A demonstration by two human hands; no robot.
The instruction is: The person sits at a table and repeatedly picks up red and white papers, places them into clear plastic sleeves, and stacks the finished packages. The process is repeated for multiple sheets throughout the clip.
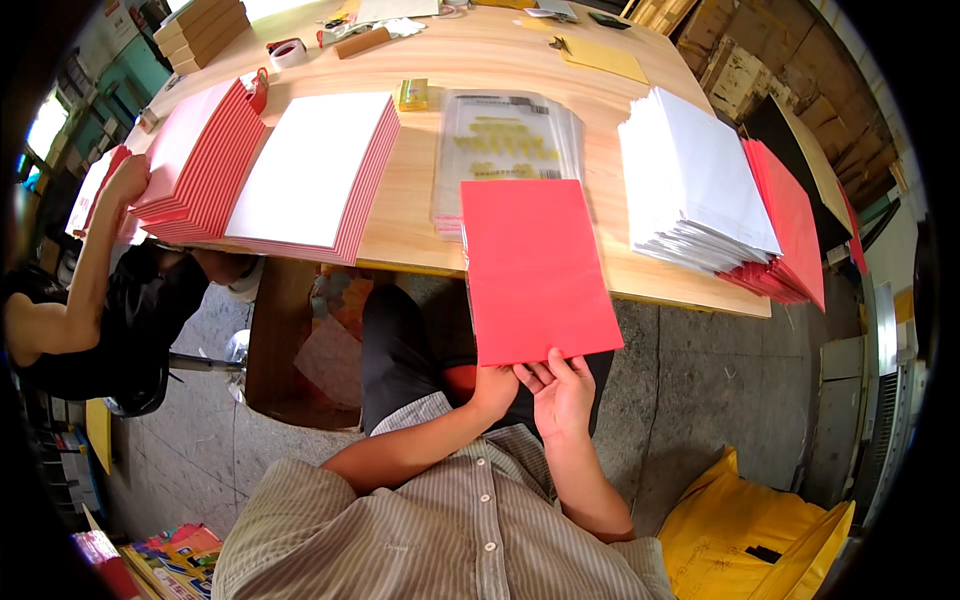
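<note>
A flat red rectangular board point(540, 270) is held out over the table's front edge, above my lap. My left hand point(495, 392) grips it at the near left corner, with most of its fingers hidden beneath. At the middle of the near edge, my right hand point(562, 400) holds the board, fingertips against the rim. Whether it is one sheet or a thin pack I cannot tell. Just beyond it, partly covered, lies a pile of clear printed plastic bags point(508, 135).
Left of the bags stand a white-topped stack with pink edges point(315, 165) and a pink stack point(195, 145). To the right are white envelopes point(690, 180) and red boards point(790, 220). A co-worker's hand point(127, 180) touches papers at far left. A carton point(270, 345) stands below.
</note>
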